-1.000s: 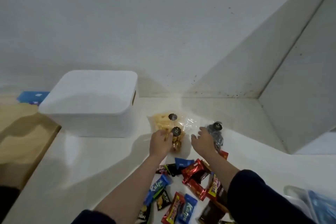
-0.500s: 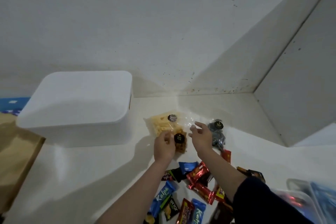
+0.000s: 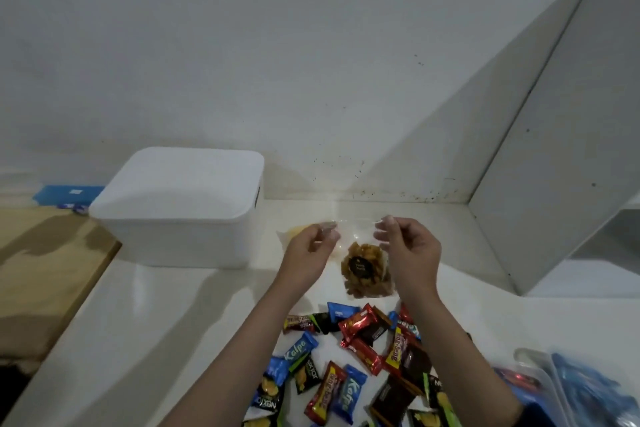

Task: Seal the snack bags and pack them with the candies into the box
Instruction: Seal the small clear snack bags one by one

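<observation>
We hold one clear snack bag (image 3: 365,269) of brown fried snacks, lifted above the white counter (image 3: 166,333): our left hand (image 3: 308,255) pinches its top edge at one corner, our right hand (image 3: 410,250) pinches the other. A second bag, with yellow snacks (image 3: 294,230), lies mostly hidden behind the left hand. One white box (image 3: 180,215), lid on, stands just left of it, near the wall. Wrapped candies (image 3: 356,367) lie scattered between our forearms; we can count roughly fifteen, some overlapping. Bare counter opens left of the candies, up to the wooden edge (image 3: 45,274). At the right edge lies one clear plastic container (image 3: 554,381).
</observation>
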